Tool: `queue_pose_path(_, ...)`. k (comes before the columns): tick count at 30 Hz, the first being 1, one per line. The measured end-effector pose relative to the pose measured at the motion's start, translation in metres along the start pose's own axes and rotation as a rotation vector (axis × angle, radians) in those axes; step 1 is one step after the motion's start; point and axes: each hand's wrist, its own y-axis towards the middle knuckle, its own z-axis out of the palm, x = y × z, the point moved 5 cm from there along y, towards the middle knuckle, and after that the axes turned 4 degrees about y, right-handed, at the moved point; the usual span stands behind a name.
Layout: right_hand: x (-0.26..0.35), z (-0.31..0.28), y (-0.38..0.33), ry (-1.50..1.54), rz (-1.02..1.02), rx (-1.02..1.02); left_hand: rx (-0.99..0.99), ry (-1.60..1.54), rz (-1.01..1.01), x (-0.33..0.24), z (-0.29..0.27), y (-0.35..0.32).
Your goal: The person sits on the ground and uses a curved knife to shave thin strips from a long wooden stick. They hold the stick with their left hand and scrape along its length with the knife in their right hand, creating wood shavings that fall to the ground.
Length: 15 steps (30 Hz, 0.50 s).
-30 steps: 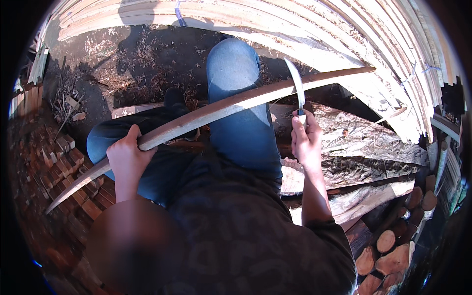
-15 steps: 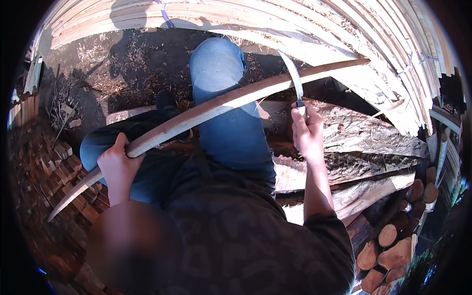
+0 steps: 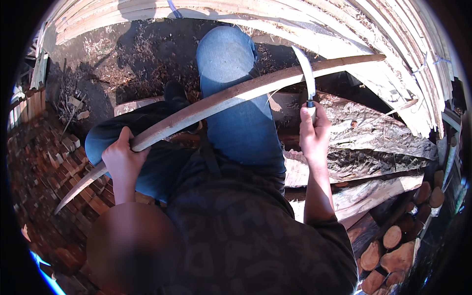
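Note:
A long wooden strip (image 3: pixel 236 93) slants across my lap over my raised knee, its far end reaching the upper right. My left hand (image 3: pixel 124 156) is wrapped round it near its lower left part, above my other thigh. In my right hand (image 3: pixel 315 127) I grip a curved knife (image 3: pixel 306 69) by its pale handle, with a dark collar at the base of the blade. The blade points up and crosses the strip; whether it touches the wood I cannot tell. A thin sliver (image 3: pixel 270 96) sticks out from the strip's lower edge.
Sawn boards (image 3: pixel 275 19) are stacked across the far side and right. Split timber with bark (image 3: pixel 364 123) lies beside my right forearm. Cut log ends (image 3: pixel 392 237) are at lower right, many small wood blocks (image 3: pixel 69 167) at left. Shavings (image 3: pixel 105 46) litter the dark ground.
Hands, knife and strip appear a little further right in the picture, along with the surroundings. Both grips are unchanged, and the blade still crosses the strip at about the same place.

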Motion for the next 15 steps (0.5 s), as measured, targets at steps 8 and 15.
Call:
queue_pose_path(8,0.012,0.037,-0.018,0.092,0.027,0.172,0.007,-0.012,0.014,-0.003,0.000,0.003)
queue_pose_path(15,0.003,0.004,0.001,-0.025,0.047,0.083,0.005,-0.014,-0.005,0.002,0.001,-0.003)
